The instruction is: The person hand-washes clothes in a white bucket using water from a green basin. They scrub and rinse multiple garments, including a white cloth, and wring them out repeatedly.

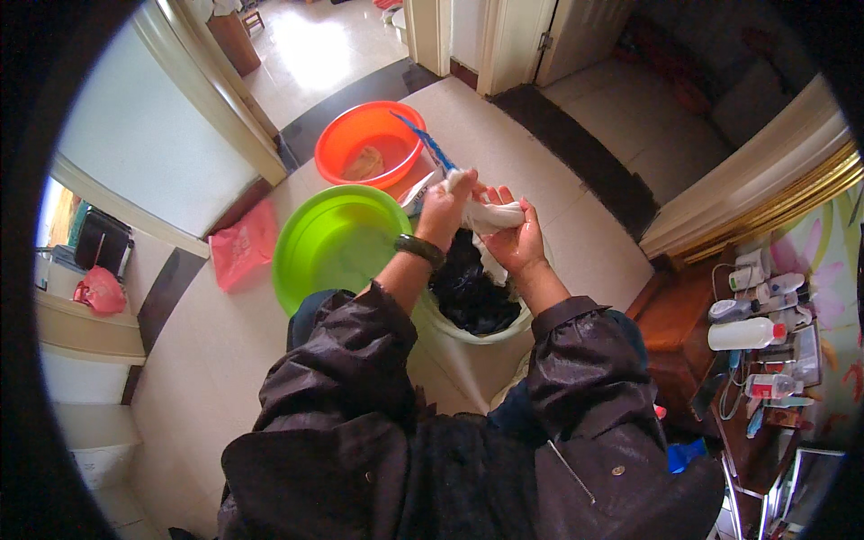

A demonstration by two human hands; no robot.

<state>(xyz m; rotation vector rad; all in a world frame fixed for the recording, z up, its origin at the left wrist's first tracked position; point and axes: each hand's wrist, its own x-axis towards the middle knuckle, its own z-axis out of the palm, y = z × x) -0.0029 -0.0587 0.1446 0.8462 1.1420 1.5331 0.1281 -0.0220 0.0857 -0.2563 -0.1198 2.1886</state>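
A bundled white cloth [496,214] is stretched between my two hands. My left hand [451,206], with a dark bangle at the wrist, grips one end of it. The other part rests across the palm of my right hand [516,236], whose fingers curl around it. Beneath them stands a pale tub [466,333] with dark wet-looking cloth [476,297] in it. To the left is a green plastic basin [297,256] with cloudy water. An orange basin [327,152] beyond it holds liquid and a tan cloth [364,163]. A blue strip [432,148] shows just beyond my left hand.
A pink plastic bag [244,246] lies on the floor at left. On the right, a wooden cabinet [675,324] carries bottles, among them a white one with a red cap [746,334]. Walls and door frames border the floor.
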